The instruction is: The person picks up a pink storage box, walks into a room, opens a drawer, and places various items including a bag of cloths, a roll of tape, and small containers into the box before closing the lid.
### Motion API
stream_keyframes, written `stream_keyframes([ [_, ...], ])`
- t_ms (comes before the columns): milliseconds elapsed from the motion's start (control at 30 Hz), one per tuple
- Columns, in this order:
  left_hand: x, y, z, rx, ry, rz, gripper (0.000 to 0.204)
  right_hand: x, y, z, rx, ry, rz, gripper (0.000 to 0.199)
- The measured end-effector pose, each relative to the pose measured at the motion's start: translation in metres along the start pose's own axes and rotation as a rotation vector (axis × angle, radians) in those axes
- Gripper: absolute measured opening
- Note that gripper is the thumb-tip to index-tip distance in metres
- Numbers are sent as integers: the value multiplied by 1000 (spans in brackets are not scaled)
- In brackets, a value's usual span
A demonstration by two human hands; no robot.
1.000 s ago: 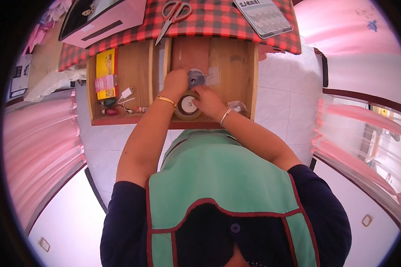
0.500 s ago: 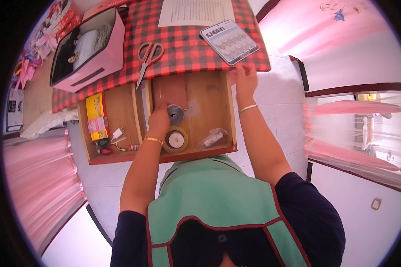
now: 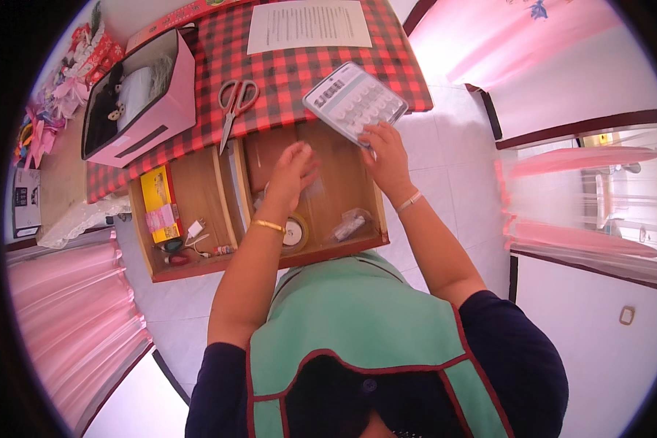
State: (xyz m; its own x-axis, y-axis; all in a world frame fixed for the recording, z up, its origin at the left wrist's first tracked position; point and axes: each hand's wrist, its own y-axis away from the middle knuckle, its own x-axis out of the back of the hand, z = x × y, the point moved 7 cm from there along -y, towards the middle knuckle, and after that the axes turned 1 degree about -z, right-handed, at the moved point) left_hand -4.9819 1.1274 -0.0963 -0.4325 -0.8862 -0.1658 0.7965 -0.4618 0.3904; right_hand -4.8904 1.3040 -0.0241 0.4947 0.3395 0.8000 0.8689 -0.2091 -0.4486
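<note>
My right hand (image 3: 388, 162) grips the near edge of a grey-white calculator (image 3: 355, 101) with rows of rounded keys. The calculator overhangs the table's front edge, above the open drawer. My left hand (image 3: 292, 174) is raised over the wooden drawer (image 3: 321, 251), fingers apart and nothing in them. Below it, partly hidden by the wrist, a roll of clear tape (image 3: 295, 232) lies in the drawer's right compartment. A small clear plastic packet (image 3: 349, 224) rests near that compartment's front right corner.
Scissors (image 3: 235, 104) lie on the red-and-black checked tablecloth (image 3: 285, 80), blades over the drawer. A printed sheet (image 3: 310, 25) is farther back. At left stands a pink box (image 3: 164, 120). The left compartment holds a yellow box (image 3: 158, 196) and a white charger (image 3: 195, 228).
My left hand has lifted out of the drawer, up and to the right. My right hand has taken hold of the calculator and shifted it left and toward me.
</note>
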Motion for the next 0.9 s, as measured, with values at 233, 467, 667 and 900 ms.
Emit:
stream_keyframes([
  [233, 40, 42, -29, 87, 132, -102, 30, 18, 93, -66, 165, -265, -266, 24],
  [467, 46, 0, -68, 54, 204, 54, 32, -32, 70, -29, 131, -141, -309, 21],
  [667, 6, -43, -21, -281, -1381, 124, 43, -62, 31, 8, 82, 254, -282, 20],
  [900, 43, -13, 12, -420, -541, 250, 27, -63, -16, -58, -74, -294, -239, 21],
])
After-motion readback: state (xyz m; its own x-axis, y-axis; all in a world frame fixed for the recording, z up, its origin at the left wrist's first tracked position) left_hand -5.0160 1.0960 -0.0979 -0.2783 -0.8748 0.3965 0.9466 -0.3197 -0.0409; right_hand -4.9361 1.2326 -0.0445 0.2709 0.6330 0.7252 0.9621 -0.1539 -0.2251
